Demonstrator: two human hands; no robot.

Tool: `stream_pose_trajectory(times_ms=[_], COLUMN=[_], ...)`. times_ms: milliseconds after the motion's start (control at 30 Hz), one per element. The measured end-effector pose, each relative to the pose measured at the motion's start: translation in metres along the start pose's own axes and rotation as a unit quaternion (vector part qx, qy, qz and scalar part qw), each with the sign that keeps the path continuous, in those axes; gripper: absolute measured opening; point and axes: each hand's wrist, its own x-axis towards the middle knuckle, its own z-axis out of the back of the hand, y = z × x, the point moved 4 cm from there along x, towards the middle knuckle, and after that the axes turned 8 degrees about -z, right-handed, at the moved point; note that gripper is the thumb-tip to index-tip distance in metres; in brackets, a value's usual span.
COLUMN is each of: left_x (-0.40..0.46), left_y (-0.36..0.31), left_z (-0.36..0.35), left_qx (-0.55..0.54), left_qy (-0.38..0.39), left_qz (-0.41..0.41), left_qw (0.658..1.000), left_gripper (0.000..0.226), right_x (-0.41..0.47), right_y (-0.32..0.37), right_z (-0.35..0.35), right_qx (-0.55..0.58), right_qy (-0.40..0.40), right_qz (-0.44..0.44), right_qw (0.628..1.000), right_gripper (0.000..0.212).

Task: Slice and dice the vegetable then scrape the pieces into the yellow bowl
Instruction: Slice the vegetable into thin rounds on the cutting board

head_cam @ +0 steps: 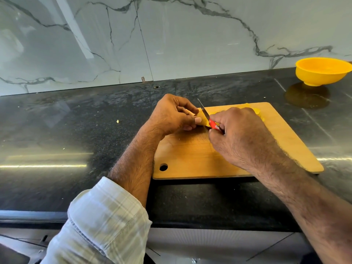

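My left hand (pixel 172 115) pinches the vegetable (pixel 202 119) on the board (pixel 190 155); my right hand (pixel 236 134) grips the knife (pixel 206 116), mid-slice. Some pieces (pixel 257 112) lie cut, I judge. The bowl (pixel 322 72) sits well apart, unfilled.

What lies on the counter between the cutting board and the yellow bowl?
Only bare dark counter, showing the reflection of the yellow bowl, separates it from the cutting board in the head view.

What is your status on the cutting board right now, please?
Left hand pinching yellow vegetable piece. Right hand gripping red-handled knife, blade on the piece. Yellow bowl far right, clear path.
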Motion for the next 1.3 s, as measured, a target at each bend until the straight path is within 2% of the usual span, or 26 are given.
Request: stream_pose_trajectory(times_ms=[167, 300, 400, 800, 967, 1167, 1300], left_x=[-0.001, 0.001, 0.001, -0.001, 0.0, 0.001, 0.001], left_y=[0.001, 0.002, 0.002, 0.001, 0.002, 0.0, 0.001], left_z=[0.0, 0.0, 0.0, -0.001, 0.0, 0.0, 0.002], left_qx=[0.003, 0.01, 0.014, 0.031, 0.046, 0.067, 0.077], left_qy=[-0.003, 0.0, -0.001, -0.002, -0.008, -0.013, -0.015], left_qz=[0.001, 0.008, 0.008, -0.012, -0.017, -0.025, -0.03], left_qw=[1.0, 1.0, 1.0, 0.999, 0.999, 0.997, 0.996], left_gripper=[0.023, 0.021, 0.02, 0.014, 0.014, 0.013, 0.013], right_x=[-0.002, -0.001, -0.005, 0.006, 0.014, 0.007, 0.01], right_y=[0.007, 0.011, 0.013, 0.018, 0.021, 0.021, 0.017], right_z=[0.003, 0.004, 0.006, 0.001, -0.003, -0.007, -0.017], right_qx=[-0.028, -0.064, -0.062, -0.079, -0.039, -0.072, -0.052], right_qy=[0.017, 0.057, 0.057, 0.069, 0.051, 0.062, 0.017], right_qz=[-0.012, -0.006, -0.006, 0.0, -0.034, -0.016, -0.035], right_qw=[0.999, 0.996, 0.996, 0.994, 0.997, 0.995, 0.998], right_gripper=[0.024, 0.02, 0.011, 0.016, 0.016, 0.02, 0.023])
